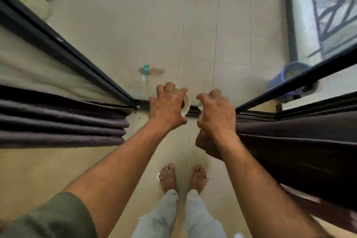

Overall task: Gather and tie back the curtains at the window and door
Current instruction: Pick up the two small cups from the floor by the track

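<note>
Curled fingers point(164, 88) of the left hand point(167, 108) grip a white tie-back point(186, 102); the right hand point(215, 113) pinches its other end, both over the door track point(251, 117). Dark curtains hang either side: left curtain point(61, 121) bunched, right curtain point(293, 145) by the rt forearm. Bottle point(151, 70) on balcony floor point(135, 25), label too blurred to read.

No readable text anywhere.

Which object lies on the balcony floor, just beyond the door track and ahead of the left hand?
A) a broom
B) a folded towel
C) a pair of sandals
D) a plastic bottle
D: a clear plastic bottle with a green label lies on its side on the tiles beyond the left hand.
</note>
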